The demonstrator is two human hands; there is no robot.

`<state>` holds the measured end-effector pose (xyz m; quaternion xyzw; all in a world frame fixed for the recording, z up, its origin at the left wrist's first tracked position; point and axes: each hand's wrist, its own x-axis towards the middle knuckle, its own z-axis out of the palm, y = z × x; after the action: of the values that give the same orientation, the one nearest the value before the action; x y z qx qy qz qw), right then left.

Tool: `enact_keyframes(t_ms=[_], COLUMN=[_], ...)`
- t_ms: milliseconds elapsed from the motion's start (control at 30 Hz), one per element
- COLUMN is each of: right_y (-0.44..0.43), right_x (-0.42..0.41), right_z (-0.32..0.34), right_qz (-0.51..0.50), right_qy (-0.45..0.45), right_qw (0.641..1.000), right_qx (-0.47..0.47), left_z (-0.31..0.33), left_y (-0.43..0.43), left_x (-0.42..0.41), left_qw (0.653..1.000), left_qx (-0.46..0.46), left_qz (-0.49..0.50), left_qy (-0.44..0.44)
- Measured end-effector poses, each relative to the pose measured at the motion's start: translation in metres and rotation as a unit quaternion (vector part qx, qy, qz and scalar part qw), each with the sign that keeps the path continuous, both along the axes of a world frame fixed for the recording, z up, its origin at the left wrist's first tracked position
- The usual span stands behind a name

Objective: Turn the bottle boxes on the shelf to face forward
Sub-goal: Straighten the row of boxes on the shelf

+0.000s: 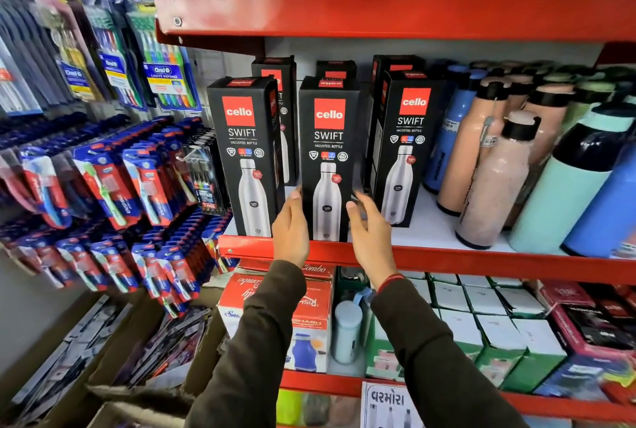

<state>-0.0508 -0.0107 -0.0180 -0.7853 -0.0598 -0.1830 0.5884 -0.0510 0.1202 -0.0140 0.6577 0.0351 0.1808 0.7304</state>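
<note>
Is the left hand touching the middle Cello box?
Touching. In the head view, the left hand lies against the lower left edge of the middle Cello box, thumb on its side, with no gap visible.

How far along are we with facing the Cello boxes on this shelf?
Done: the left box, middle box and right box in the front row all show their printed fronts.

In hand: the left hand and right hand flank the middle box's base.

Left: the back-row boxes are mostly hidden, so their facing can't be confirmed.
</note>
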Motion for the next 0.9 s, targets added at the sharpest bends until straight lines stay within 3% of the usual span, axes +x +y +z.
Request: enact_keyframes(t_ms=[100,200,267,367,500,700,900], right_y=[-0.012,-0.031,-0.048,-0.071,-0.094,-0.110,-0.117], right_x=[0.003,0.003,0.005,0.015,0.041,0.063,0.063], right_z=[-0.004,-0.006,-0.003,0.005,0.013,0.016,0.014], right_qz=[0.003,-0.065,-0.112,-0.130,-0.107,-0.081,-0.081], right_qy=[-0.013,-0.046,-0.062,-0.051,0.004,0.061,0.037], right_qw=[0.999,0.997,0.992,0.990,0.993,0.993,0.996], right_qx=[-0.031,-0.006,0.019,0.033,0.051,0.055,0.024], left_z=[0.000,-0.004,-0.003,0.004,0.008,0.011,0.008], left_y=[-0.015,-0.034,-0.052,-0.083,-0.122,-0.142,-0.137], left_x=[-0.011,-0.018,-0.022,-0.024,0.004,0.054,0.056], left_qw=[0.993,0.963,0.949,0.948,0.968,0.993,0.985], left_qx=[0.040,0.079,0.122,0.170,0.141,0.011,-0.057], left_qz=[0.087,0.180,0.174,0.069,-0.058,-0.113,-0.139], left_qy=[-0.073,-0.184,-0.234,-0.261,-0.197,0.033,0.081])
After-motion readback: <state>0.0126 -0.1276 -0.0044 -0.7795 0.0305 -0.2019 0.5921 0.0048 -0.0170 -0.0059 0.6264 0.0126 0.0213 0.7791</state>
